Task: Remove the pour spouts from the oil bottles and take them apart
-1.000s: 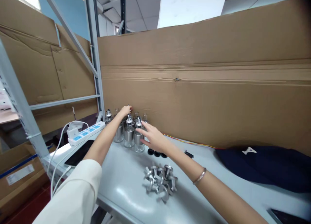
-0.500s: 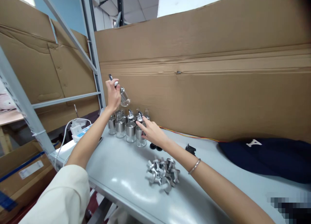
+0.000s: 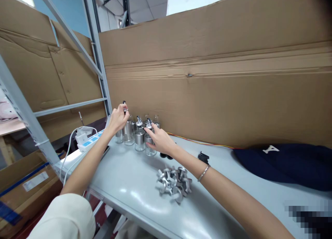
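Several small glass bottles with silver metal sleeves and spout caps (image 3: 140, 137) stand in a cluster at the back of the grey table (image 3: 135, 194), against the cardboard wall. My left hand (image 3: 118, 118) is closed round the top of one bottle (image 3: 127, 126) at the cluster's left side, low among the others. My right hand (image 3: 159, 139) rests against the bottles on the right of the cluster, fingers stretched out. A pile of loose silver spout caps (image 3: 173, 184) lies on the table nearer to me.
A tall cardboard wall (image 3: 220, 94) backs the table. A white power strip (image 3: 89, 141) with cables and a dark phone lie at the left edge beside a metal rack post (image 3: 97, 56). A navy cap (image 3: 285, 164) lies at right. Small black lids (image 3: 166, 156) sit behind my right wrist.
My left hand lifted one bottle out of the cluster, raised it high, then brought it back down to the cluster's left side. My right hand stayed against the bottles.
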Motion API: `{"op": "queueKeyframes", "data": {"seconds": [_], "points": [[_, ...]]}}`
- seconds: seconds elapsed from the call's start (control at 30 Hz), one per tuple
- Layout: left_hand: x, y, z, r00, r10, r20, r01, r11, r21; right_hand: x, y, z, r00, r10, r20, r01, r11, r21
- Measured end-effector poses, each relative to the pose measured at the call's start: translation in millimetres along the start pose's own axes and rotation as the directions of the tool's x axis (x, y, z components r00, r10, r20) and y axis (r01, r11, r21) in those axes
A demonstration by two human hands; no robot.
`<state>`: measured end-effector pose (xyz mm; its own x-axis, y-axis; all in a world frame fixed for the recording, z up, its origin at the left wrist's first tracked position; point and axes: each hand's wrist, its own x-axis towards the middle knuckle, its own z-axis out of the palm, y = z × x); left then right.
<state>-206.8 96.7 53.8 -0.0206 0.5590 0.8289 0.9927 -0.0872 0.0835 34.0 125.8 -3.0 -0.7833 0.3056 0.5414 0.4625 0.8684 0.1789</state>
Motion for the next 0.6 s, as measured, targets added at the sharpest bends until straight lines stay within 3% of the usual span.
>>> {"op": "queueKeyframes", "data": {"seconds": [0.13,0.3,0.47,0.6], "points": [[-17.7,-10.3,20.4,0.995,0.082,0.060,-0.089,0.989,0.118,-0.5,-1.1,-1.3,1.000,0.008,-0.001,-0.008,1.000,0.005],[-29.9,-20.9,49.5,0.979,0.169,0.111,-0.181,0.977,0.113,-0.5,0.9,1.2,0.999,-0.039,-0.023,0.037,0.998,-0.049],[-29.7,-24.2,63.2,0.987,0.139,0.082,-0.148,0.983,0.110,-0.4,4.5,7.9,0.999,-0.039,-0.025,0.038,0.997,-0.071],[-32.9,-22.9,60.2,0.995,0.095,0.000,-0.095,0.993,0.074,-5.3,5.4,9.7,0.999,-0.018,-0.044,0.018,1.000,-0.003]]}}
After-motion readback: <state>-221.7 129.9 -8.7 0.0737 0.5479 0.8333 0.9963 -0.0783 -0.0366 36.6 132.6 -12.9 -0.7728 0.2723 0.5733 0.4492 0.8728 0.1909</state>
